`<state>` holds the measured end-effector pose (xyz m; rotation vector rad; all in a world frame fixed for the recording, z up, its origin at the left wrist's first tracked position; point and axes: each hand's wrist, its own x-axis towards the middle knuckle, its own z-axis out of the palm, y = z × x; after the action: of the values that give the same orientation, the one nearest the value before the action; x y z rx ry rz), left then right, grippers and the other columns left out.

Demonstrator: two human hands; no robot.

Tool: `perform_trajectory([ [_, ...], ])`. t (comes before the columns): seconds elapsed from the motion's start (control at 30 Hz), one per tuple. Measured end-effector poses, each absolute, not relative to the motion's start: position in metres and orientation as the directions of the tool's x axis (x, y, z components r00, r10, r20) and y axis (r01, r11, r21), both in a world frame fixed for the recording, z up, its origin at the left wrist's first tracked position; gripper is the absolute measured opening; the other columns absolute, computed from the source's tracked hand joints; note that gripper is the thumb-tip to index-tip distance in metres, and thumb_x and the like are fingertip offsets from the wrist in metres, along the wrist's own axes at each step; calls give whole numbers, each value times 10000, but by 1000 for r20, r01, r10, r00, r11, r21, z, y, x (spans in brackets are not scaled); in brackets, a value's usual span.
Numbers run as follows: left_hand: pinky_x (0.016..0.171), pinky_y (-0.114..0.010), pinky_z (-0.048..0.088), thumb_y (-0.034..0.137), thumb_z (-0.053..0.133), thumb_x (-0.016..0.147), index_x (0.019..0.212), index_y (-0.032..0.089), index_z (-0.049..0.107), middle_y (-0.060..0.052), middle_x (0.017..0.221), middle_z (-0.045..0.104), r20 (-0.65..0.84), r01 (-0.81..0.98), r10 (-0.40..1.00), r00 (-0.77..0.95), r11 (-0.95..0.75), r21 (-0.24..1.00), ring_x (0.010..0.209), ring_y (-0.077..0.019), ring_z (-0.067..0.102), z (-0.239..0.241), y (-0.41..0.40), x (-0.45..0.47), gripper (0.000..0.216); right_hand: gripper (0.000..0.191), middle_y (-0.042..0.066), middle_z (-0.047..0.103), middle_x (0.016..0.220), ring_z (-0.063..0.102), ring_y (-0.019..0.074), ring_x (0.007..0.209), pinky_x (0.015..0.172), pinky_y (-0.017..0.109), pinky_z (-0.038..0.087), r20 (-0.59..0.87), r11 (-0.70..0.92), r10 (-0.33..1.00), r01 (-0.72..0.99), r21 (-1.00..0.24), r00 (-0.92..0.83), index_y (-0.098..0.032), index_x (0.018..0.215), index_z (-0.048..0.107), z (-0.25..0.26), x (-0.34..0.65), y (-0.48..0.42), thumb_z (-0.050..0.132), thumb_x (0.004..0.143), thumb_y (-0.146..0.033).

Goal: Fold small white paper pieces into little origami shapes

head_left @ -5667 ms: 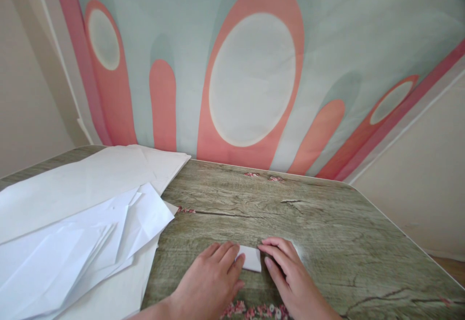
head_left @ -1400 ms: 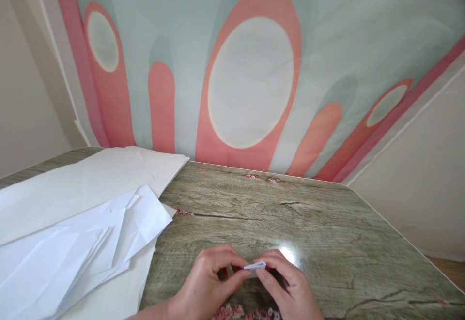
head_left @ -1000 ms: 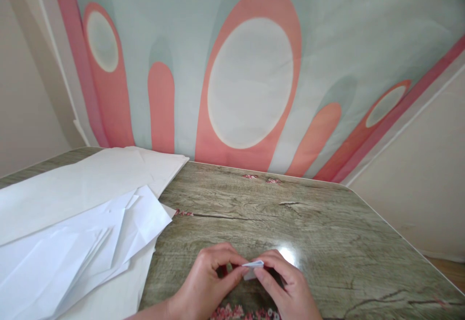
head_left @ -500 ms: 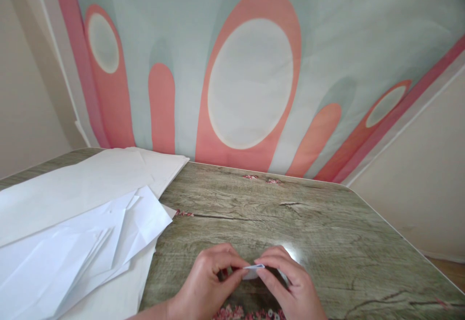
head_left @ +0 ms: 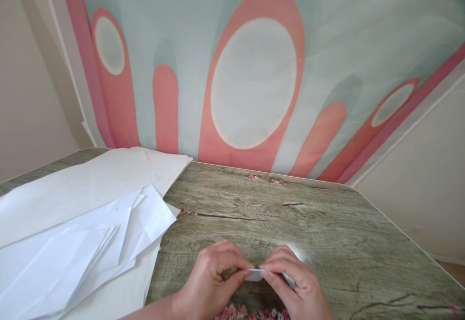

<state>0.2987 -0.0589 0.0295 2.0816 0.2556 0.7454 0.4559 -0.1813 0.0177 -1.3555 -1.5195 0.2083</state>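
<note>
A small folded piece of white paper [head_left: 255,276] is held between both hands, low in the middle of the view. My left hand [head_left: 218,276] pinches its left end between thumb and forefinger. At its right end, my right hand [head_left: 294,279] grips it the same way, fingertips close to those of the left. Part of the paper shows under the right fingers; the rest is hidden by the hands.
Folded and loose white sheets [head_left: 119,233] lie on a stack of larger paper [head_left: 90,175] at the left. The wood-patterned table [head_left: 308,223] has printed pink flowers. Behind its far edge stands a wall with a coral and green pattern [head_left: 254,155].
The fold in the paper looks flatter, its open loop at the right end no longer visible. Both hands keep their pinch. The whole view has shifted slightly.
</note>
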Motion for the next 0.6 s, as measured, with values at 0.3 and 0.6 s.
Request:
perform_trajectory([
  [0.3, 657, -226, 445, 172, 609, 828, 785, 215, 736, -23, 690, 659, 343, -37, 478, 808, -541, 840, 683, -148, 600, 30, -59, 300, 141, 109, 36, 635, 743, 597, 172, 715, 632, 276, 492, 519, 261, 813, 631, -731, 265, -209, 882, 658, 14, 451, -181, 550, 870, -202],
  [0.6, 645, -220, 447, 195, 627, 816, 765, 210, 746, -23, 673, 664, 289, -10, 513, 808, -477, 879, 667, -146, 603, 30, -61, 300, 130, 139, 31, 648, 711, 595, 163, 688, 620, 258, 489, 502, 273, 834, 620, -736, 228, -202, 836, 677, 18, 450, -181, 549, 882, -227],
])
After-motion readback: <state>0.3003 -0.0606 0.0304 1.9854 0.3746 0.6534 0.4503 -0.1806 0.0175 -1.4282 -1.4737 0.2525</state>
